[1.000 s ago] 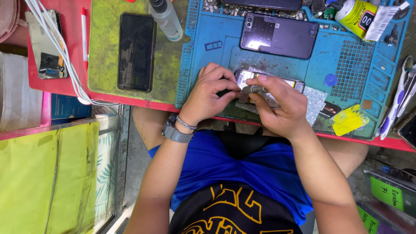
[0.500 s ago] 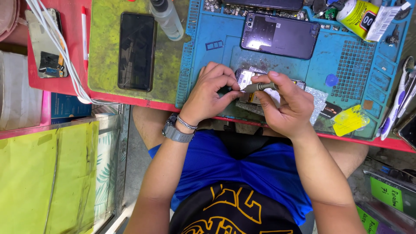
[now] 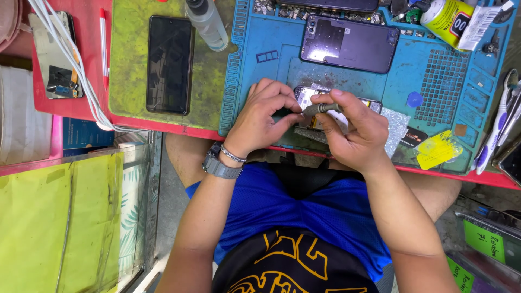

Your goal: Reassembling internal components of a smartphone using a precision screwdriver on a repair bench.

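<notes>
The left hand (image 3: 266,116), a grey watch and a bead bracelet at its wrist, is curled with thumb and forefinger pinched together at the left edge of a small opened phone (image 3: 312,103) lying on the blue silicone repair mat (image 3: 434,81); what, if anything, sits between those fingertips is too small to tell. The right hand (image 3: 355,135) is closed around a slim grey metal-tipped screwdriver (image 3: 321,108), thumb and fingers gripping its handle so the tool lies almost level over the opened phone, tip pointing toward the left hand. The phone lies near the front edge of the mat, mostly covered by both hands.

Just right of the right hand lies a silvery foil patch (image 3: 396,127), and beyond it a crumpled yellow slip (image 3: 437,149). Further back on the mat rests a dark purple phone back cover (image 3: 350,43). To the left, on a worn green cutting mat (image 3: 133,59), a black phone lies screen up (image 3: 169,64), with a clear plastic bottle (image 3: 206,21) beside it. White cables (image 3: 70,59) cross the red table edge (image 3: 70,108) at far left
</notes>
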